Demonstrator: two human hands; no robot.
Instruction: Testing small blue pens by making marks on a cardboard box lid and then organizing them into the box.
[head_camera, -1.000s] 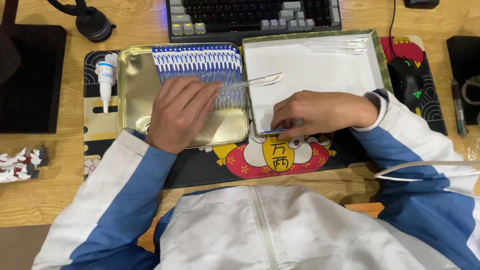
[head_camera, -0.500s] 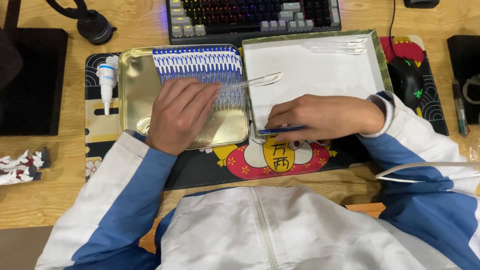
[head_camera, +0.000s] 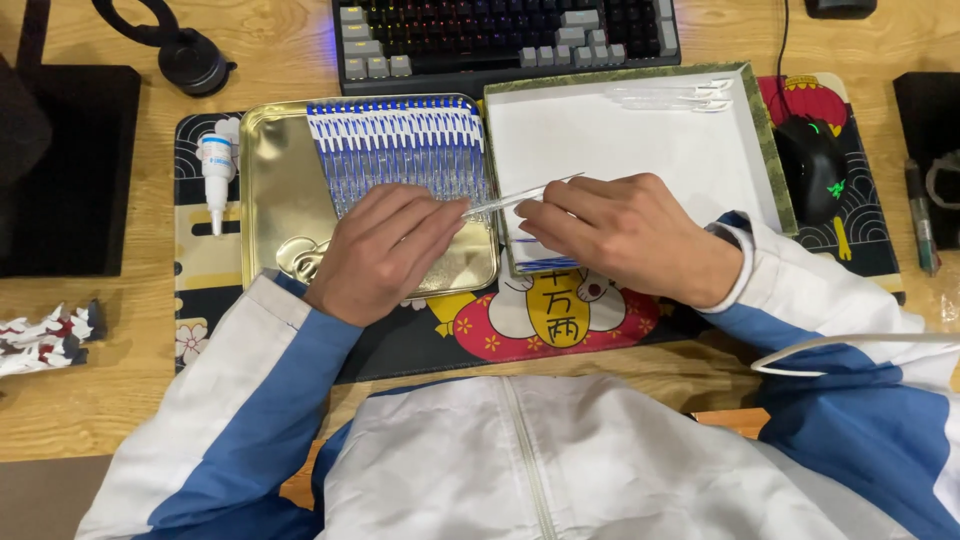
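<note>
— Start with the big pieces. What's laid out?

— A white box lid (head_camera: 640, 140) beside a gold metal tray (head_camera: 275, 180), both on a patterned desk mat (head_camera: 420, 340). The tray carries a long fanned row of blue-and-white sachets (head_camera: 400, 150); the lid holds only a few clear slender pieces (head_camera: 670, 95) at its far edge.

— So how far along?

— Early, I'd judge: most sachets remain in the tray, few clear pieces sit finished in the lid (a small stack of blue-edged wrappers (head_camera: 535, 262) lies at its near corner).

— And the hands?

— The left hand (head_camera: 375, 250) rests on the tray's near end, fingers curled, touching the near tip of a thin clear stick (head_camera: 520, 195). The right hand (head_camera: 625, 235) pinches that same stick, which bridges tray and lid between them.

— Changed from a second ago?

— Yes. The right hand was then pressed down at the lid's near edge; it has lifted and closed on the stick. The left hand has barely moved.
</note>
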